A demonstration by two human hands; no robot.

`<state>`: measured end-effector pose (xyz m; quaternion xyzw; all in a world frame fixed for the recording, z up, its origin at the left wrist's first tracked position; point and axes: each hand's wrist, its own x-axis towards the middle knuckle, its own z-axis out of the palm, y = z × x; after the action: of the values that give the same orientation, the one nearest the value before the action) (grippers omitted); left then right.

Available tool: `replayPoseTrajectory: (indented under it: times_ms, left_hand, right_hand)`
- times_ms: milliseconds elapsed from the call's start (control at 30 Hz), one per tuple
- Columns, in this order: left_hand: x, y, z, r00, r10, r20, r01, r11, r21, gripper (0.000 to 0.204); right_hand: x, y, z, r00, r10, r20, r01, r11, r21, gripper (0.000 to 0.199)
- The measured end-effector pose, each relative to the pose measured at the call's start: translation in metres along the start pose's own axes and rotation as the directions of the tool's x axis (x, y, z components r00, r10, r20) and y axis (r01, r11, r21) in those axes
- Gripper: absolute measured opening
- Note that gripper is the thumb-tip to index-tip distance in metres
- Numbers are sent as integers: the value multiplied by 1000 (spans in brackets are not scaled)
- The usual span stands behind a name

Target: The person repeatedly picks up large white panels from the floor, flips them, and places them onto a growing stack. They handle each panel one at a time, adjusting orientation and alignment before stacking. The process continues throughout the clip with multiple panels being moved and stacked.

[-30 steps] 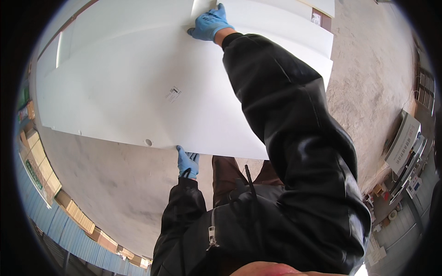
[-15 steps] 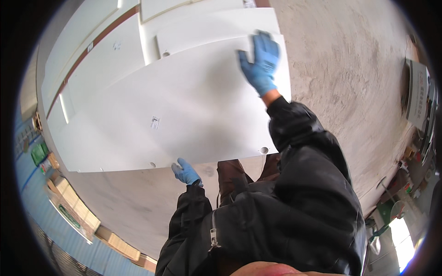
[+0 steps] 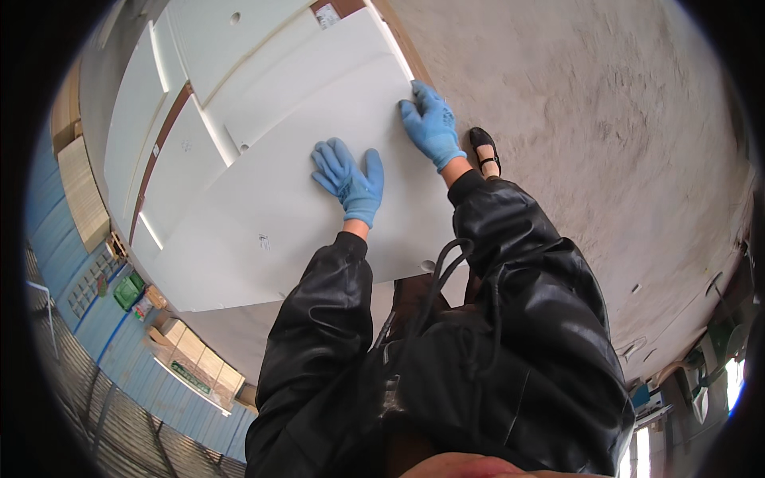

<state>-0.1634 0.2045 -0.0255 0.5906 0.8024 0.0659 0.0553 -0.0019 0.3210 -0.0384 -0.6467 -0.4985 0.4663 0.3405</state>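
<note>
A large white panel [image 3: 295,215] lies uppermost on a stack of similar white boards, with a small printed label and a round hole near its near right corner. My left hand [image 3: 351,179], in a blue glove, rests on its face, fingers stretched forward and thumb apart. At the panel's right edge is my right hand [image 3: 433,126], also gloved in blue. Its thumb lies on the top face and its fingers bend over the edge; their undersides are hidden.
Further white boards [image 3: 255,44] with brown edges lie beyond and left. My shoe [image 3: 484,151] stands on the concrete floor [image 3: 574,159] right of the stack. At far left are a green bin [image 3: 128,291] and stacked light-coloured boards [image 3: 195,354] by a blue wall.
My left hand has moved from below the panel's near edge up onto its face. My right hand has gone from lying on the face to the right edge. The view has turned.
</note>
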Motion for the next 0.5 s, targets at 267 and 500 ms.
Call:
replayPoseTrajectory:
  times_ms: [267,500]
  left_hand:
    - [1,2,12,997,-60,50,60,998,-2,82]
    - [3,5,13,998,-59,36,60,998,-24,83]
  right_hand:
    - [-4,2,7,975,-194,-106,186,979,-84,38]
    - [-4,-3,6,986,-154,-57,148,985,-94,46]
